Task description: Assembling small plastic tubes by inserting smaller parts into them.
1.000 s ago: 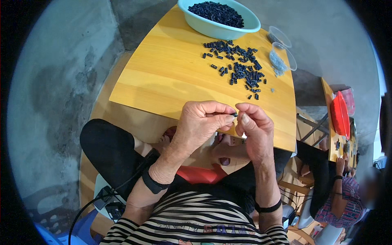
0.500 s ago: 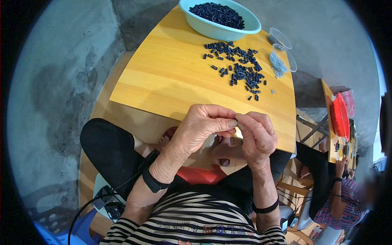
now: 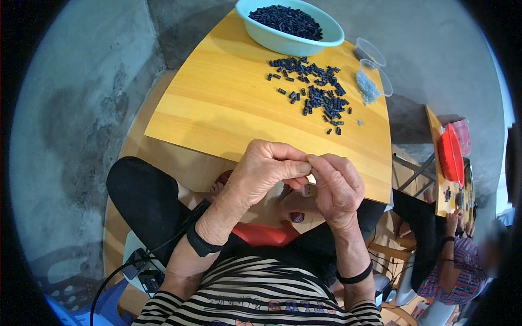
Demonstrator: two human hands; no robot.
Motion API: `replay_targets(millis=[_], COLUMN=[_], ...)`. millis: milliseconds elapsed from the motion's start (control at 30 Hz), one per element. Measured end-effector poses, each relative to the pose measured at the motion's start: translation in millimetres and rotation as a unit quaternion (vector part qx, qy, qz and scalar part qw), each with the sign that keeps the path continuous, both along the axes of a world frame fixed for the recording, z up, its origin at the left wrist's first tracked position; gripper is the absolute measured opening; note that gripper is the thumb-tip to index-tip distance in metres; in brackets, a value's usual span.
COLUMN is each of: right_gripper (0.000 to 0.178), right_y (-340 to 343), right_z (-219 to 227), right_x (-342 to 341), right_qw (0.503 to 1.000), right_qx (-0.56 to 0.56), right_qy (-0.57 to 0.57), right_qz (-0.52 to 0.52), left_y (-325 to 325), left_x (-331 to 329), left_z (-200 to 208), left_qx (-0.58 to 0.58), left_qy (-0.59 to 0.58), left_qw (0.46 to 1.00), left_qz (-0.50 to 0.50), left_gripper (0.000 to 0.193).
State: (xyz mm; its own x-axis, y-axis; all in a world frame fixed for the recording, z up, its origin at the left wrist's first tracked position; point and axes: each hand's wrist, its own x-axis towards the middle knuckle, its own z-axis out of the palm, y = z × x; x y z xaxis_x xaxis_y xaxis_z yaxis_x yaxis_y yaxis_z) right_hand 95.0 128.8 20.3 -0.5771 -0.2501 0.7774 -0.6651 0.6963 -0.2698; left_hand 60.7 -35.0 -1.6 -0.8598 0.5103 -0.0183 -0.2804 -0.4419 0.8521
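Left hand (image 3: 266, 171) and right hand (image 3: 339, 189) pinched closed, fingertips meeting on near side of black-piece pile (image 3: 323, 101); contents hidden. Pile's long axis slants toward right hand, the nearer.

The parts (image 3: 321, 100), small, black and roughly cylindrical, lie loose on the table (image 3: 206, 98) in an irregular cluster toward 1 o'clock of the view's centre, some touching, with strays apart at its edges, axes pointing variously, while others are heaped in the bowl (image 3: 288, 44) at 12 o'clock.

L hand (image 3: 274, 171) tip-to-tip w/ R hand (image 3: 338, 187)
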Motion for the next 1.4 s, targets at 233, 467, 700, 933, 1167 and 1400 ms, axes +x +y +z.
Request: replay_targets(millis=[233, 467, 700, 933, 1167, 1400], right_gripper=[0.018, 0.012, 0.01, 0.011, 0.012, 0.012], right_y=[6.3, 2.8, 7.4, 8.8, 10.1, 10.7], right_z=[4.4, 2.7, -2.3, -12.3, -20.1, -18.5], right_x=[3.4, 10.1, 2.5, -2.0, -3.3, -1.0], right_qw=[0.986, 0.865, 0.861, 0.809, 0.792, 0.783], right_qx=[-0.091, -0.352, -0.359, -0.433, -0.456, -0.466], right_qy=[-0.137, -0.352, -0.343, -0.37, -0.374, -0.382], right_qz=[0.012, 0.054, 0.113, 0.142, 0.157, 0.154], left_y=[3.0, 1.8, 0.4, -0.4, 3.8, 8.1], left_x=[-3.5, -6.4, -6.4, -7.9, -5.1, -3.4], left_z=[-2.0, -3.2, -4.7, -9.1, -2.5, -1.1], left_qx=[-0.008, -0.006, 0.07, 0.099, 0.004, -0.067], left_qy=[-0.022, -0.031, -0.073, -0.091, -0.028, 0.029], left_qw=[1.0, 0.999, 0.992, 0.988, 0.999, 0.997], left_qz=[-0.005, -0.044, -0.072, -0.08, -0.034, 0.001], left_gripper=[0.016, 0.021, 0.022, 0.024, 0.017, 0.016])
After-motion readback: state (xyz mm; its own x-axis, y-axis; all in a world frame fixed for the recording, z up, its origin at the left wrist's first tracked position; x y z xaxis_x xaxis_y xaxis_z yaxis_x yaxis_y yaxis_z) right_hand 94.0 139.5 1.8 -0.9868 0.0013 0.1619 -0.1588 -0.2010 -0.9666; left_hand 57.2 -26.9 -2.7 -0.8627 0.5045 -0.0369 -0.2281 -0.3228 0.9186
